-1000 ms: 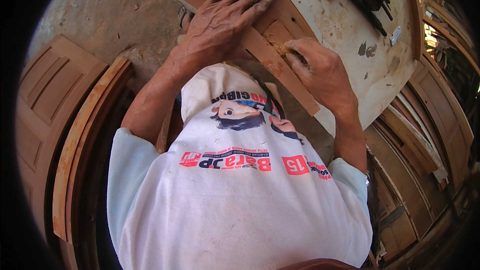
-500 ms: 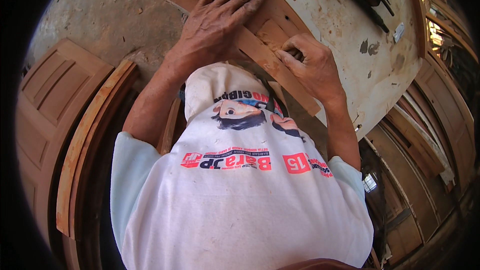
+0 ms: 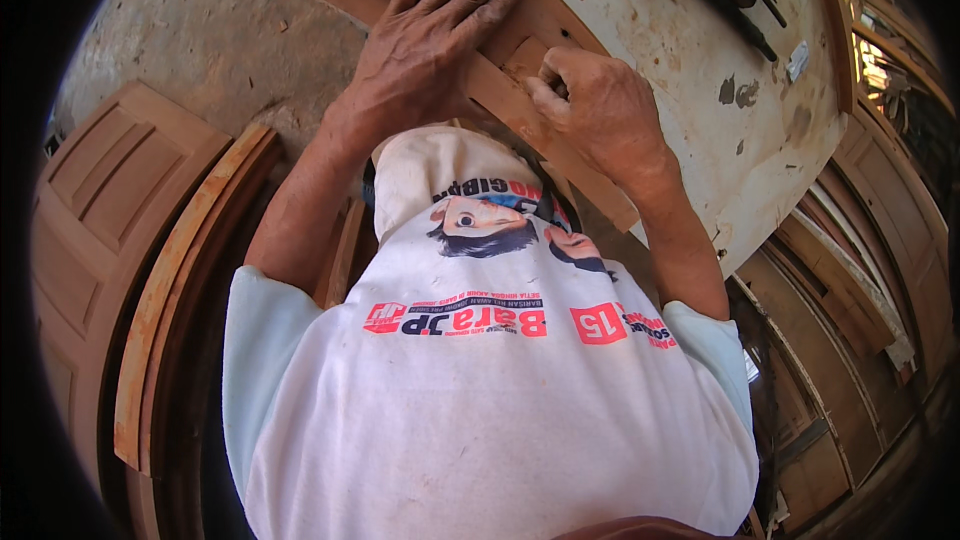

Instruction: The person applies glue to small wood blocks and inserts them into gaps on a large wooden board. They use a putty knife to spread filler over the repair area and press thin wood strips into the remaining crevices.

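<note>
My left hand (image 3: 435, 35) lies palm down with fingers stretched out on a brown wooden workpiece (image 3: 500, 100) at the top middle. My right hand (image 3: 600, 115) is closed over the same piece, thumb and forefinger curled beside a recessed, lighter patch in the wood (image 3: 530, 55); what is in its fingers is hidden. A small dark hole shows near the piece's far edge. My white printed shirt (image 3: 485, 410) fills the lower middle.
A pale stained worktop (image 3: 760, 130) extends right, carrying a black metal clamp-like tool (image 3: 740, 0). Panelled wooden doors (image 3: 110, 200) and long boards (image 3: 195, 270) stand at left, above a concrete floor (image 3: 230, 50). More boards and panels (image 3: 840, 280) are stacked at right.
My right hand has shifted a little up and left along the wood, its fingers more tightly curled. My left hand stays flat, shifted slightly left in the picture.
</note>
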`<state>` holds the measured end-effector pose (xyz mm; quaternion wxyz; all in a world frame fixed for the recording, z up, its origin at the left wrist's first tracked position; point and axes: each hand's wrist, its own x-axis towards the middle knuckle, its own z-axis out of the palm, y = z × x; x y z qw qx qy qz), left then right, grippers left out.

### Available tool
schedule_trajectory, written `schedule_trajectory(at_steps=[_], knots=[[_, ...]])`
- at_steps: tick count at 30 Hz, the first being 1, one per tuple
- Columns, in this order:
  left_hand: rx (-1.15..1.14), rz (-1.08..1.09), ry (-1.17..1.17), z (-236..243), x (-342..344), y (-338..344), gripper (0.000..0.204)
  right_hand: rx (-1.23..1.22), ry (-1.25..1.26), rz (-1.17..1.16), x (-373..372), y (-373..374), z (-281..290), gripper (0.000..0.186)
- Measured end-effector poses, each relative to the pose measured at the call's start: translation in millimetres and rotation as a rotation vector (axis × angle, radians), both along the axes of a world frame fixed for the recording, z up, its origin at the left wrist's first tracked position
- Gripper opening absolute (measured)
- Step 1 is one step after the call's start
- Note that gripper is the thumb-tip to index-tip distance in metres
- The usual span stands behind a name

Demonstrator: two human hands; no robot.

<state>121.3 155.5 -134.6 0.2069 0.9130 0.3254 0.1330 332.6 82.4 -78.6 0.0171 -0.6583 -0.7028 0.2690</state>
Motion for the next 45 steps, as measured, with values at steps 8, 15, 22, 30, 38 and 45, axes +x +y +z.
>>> schedule_trajectory(at_steps=[8,15,22,30,38,45], knots=[[-0.035,0.039,-0.065,-4.6,2.5,-6.7,0.123,0.097,0.151,-0.185,20.2,-31.1,-4.3,0.021],[-0.081,0.030,-0.004,9.6,6.9,-2.7,0.125,0.283,0.115,-0.079,11.8,-24.7,-7.4,0.023],[-0.109,0.002,0.007,21.1,3.3,1.9,0.113,0.221,0.244,-0.085,10.4,1.1,-3.8,0.023],[-0.091,-0.025,-0.023,9.8,0.8,3.1,0.115,0.514,0.084,-0.135,-7.8,167.3,-87.3,0.050],[-0.101,0.000,-0.034,-0.1,-0.8,-2.7,0.119,0.798,0.102,0.030,17.8,143.7,-71.5,0.028],[-0.131,0.008,-0.048,-3.0,-1.2,-4.0,0.131,0.184,0.159,-0.082,76.8,51.9,12.0,0.028]])
